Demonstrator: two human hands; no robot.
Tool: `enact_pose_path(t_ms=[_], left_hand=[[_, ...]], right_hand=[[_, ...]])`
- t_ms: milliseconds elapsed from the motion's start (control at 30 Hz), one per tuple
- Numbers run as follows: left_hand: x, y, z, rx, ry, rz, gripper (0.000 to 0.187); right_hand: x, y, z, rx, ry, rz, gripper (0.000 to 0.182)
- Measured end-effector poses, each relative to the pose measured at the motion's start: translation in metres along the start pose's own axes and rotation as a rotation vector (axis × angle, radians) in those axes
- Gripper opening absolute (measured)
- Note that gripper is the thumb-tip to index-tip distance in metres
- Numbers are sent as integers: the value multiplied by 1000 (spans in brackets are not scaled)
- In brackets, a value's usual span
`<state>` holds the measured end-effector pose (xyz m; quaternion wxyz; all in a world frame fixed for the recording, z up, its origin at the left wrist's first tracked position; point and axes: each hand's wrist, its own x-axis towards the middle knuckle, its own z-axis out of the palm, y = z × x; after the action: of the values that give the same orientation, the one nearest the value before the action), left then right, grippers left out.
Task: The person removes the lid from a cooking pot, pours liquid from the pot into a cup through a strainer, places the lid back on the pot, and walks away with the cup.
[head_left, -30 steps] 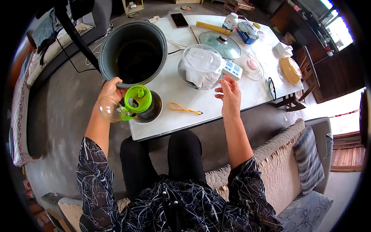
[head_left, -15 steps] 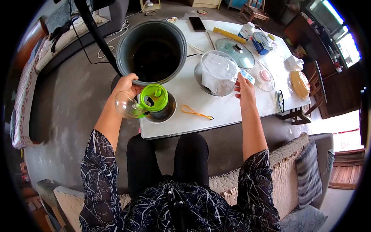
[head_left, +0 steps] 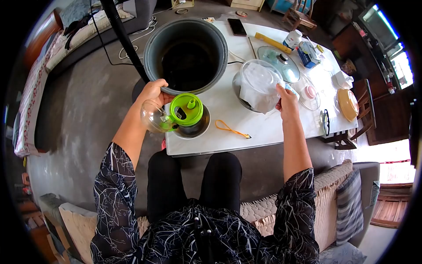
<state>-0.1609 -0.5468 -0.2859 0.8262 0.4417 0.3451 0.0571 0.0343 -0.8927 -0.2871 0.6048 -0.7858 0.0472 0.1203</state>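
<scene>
Hands work at the white table (head_left: 220,103) in mid-frame: the left hand (head_left: 151,94) curls around a clear glass jug (head_left: 154,118) with a green lid (head_left: 186,109), left of centre, while the right hand (head_left: 288,102) pinches the white cloth (head_left: 259,88) draped in a glass bowl (head_left: 256,83), right of centre, beside the dark pot (head_left: 187,55).

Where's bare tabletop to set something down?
Bare patch on the white table near edge, around the orange band. Crowded behind: large grey pot, clear covered bowl, glass lid, yellow dish.
</scene>
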Motion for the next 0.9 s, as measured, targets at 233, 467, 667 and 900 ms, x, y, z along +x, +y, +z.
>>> enact_pose_path(t_ms=[233, 467, 667, 900], left_hand=[[0, 0, 0, 1, 38, -10, 21], [5, -1, -3, -40, 19, -5, 20], [8, -2, -4, -81, 3, 1, 17], [20, -7, -15, -51, -46, 24, 12]], right_hand=[[-2, -6, -1, 71, 2, -9, 33], [-6, -10, -9, 93, 2, 64, 32], [-28, 41, -34, 131, 153, -113, 18], [-53, 88, -56, 44, 96, 15, 25]])
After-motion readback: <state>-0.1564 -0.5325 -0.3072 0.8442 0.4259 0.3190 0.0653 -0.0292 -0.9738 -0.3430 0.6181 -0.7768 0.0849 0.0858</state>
